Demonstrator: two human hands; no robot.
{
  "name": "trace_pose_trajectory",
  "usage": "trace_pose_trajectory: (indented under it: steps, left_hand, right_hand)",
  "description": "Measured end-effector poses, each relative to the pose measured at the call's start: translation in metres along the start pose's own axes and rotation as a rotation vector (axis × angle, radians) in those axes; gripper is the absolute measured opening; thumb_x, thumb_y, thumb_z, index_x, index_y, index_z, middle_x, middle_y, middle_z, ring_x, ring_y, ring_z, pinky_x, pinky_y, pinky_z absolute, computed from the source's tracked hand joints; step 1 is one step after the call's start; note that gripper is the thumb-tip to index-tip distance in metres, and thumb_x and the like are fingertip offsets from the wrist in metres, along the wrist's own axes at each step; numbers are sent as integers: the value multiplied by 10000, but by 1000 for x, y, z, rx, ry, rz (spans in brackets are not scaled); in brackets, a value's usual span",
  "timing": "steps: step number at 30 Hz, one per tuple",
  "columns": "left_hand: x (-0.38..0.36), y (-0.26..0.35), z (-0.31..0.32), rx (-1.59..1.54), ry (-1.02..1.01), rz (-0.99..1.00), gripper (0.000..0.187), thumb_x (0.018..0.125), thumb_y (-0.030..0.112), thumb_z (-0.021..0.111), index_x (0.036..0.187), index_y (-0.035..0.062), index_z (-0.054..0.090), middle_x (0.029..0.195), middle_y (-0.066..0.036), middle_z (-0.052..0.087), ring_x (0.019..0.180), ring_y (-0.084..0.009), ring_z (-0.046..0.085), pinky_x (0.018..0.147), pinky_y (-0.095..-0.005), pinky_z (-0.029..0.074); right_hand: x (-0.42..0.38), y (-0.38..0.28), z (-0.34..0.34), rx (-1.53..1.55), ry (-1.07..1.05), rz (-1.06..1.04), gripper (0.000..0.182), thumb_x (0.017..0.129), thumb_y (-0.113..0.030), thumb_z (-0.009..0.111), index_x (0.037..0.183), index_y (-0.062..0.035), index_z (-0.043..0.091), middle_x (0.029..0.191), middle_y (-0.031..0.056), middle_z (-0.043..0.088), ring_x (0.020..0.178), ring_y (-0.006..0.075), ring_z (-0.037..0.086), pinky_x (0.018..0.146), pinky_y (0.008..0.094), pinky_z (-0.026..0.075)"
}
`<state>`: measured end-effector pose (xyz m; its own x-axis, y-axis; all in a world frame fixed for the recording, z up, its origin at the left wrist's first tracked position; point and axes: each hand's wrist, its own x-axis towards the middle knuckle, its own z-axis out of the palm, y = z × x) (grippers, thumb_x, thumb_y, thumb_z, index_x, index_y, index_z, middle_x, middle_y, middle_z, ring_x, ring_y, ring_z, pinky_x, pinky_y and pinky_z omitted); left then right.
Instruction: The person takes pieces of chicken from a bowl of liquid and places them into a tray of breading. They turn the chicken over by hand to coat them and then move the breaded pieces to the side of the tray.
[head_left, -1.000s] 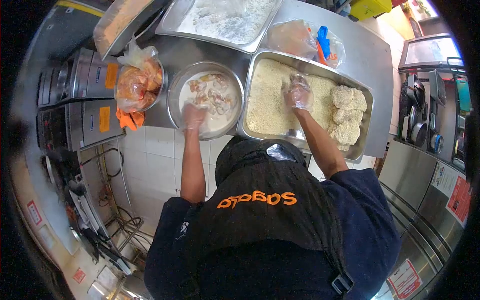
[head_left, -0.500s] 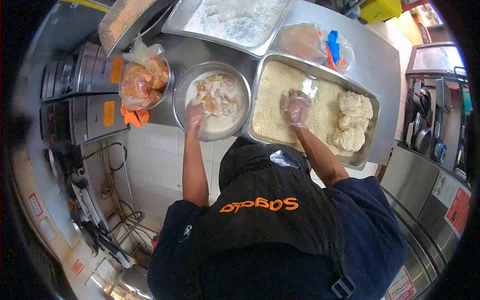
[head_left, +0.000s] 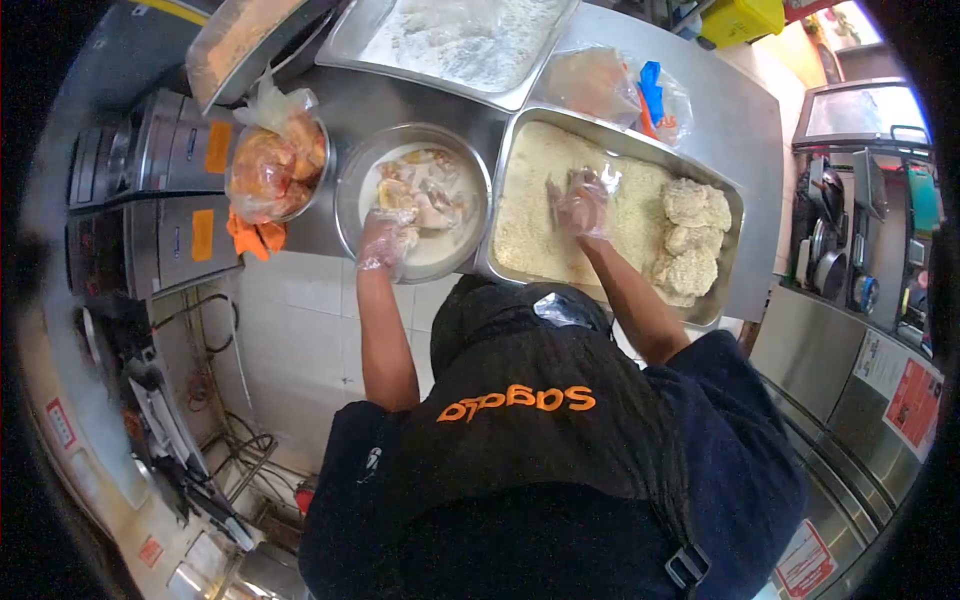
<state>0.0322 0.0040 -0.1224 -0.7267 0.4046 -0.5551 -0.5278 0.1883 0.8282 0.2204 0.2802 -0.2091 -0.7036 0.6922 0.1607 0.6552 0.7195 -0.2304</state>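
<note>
My left hand [head_left: 386,241], in a clear plastic glove, is at the near-left side of a round metal bowl [head_left: 343,205] of white batter. Its fingers are closed on a batter-coated chicken piece [head_left: 408,214]. More chicken pieces [head_left: 425,180] lie partly sunk in the batter. My right hand [head_left: 584,205], gloved too, is low over the breadcrumbs [head_left: 535,225] in a steel tray [head_left: 733,240]. Its fingers are apart and I see nothing held in them. Several crumb-coated pieces [head_left: 693,240] are stacked at the tray's right end.
A tray of white flour [head_left: 465,40] stands behind the bowl. To the left is a bowl with a plastic bag of chicken [head_left: 275,170], above an orange cloth [head_left: 256,235]. Plastic bags [head_left: 590,85] lie behind the crumb tray. A tilted container [head_left: 245,45] is at back left.
My left hand has drawn back toward the bowl's near rim, with a chicken piece at its fingers. My right hand stays over the crumbs with fingers more spread. The whole view has shifted slightly.
</note>
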Motion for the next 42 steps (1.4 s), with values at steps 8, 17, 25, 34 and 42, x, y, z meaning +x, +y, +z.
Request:
trace_pose_trajectory:
  steps: [8, 17, 25, 34, 42]
  left_hand:
    - [38, -51, -51, 1019, 40, 478, 374, 810, 191, 579, 1138, 14, 545, 1021, -104, 613, 885, -200, 606, 721, -318, 519]
    - [4, 7, 6, -358, 225, -189, 416, 900, 324, 514, 1206, 42, 494, 1052, -75, 609, 907, -195, 603, 706, -342, 525]
    - [30, -39, -23, -548, -70, -223, 375, 867, 165, 545, 1207, 17, 488, 1034, -87, 599, 901, -199, 598, 714, -317, 516]
    - [7, -12, -3, -470, 2, -36, 355, 831, 38, 547, 1178, 5, 487, 1076, -120, 574, 960, -215, 580, 832, -345, 504]
    - [8, -11, -17, -638, -114, 25, 343, 826, 122, 599, 1140, 26, 497, 1044, -114, 567, 933, -218, 569, 784, -369, 512]
  right_hand:
    - [2, 59, -55, 535, -1316, 157, 838, 629, -400, 772, 1274, 11, 432, 1040, 135, 633, 938, 210, 594, 846, 309, 451]
    - [24, 27, -138, 381, -572, -29, 454, 773, -416, 619, 1081, -84, 606, 999, 193, 624, 911, 319, 609, 820, 405, 464]
    - [-41, 54, -89, 135, -1227, 97, 588, 850, -502, 496, 1276, -96, 473, 1307, 170, 457, 1228, 289, 414, 1025, 368, 313]
    - [-37, -6, 28, 1583, -1155, 247, 598, 852, -522, 469, 1331, -168, 412, 1416, 113, 323, 1320, 310, 229, 1038, 530, 219]
    - [8, 40, 28, 174, -766, 111, 435, 782, -403, 573, 1028, -47, 620, 986, 201, 620, 861, 278, 611, 728, 376, 474]
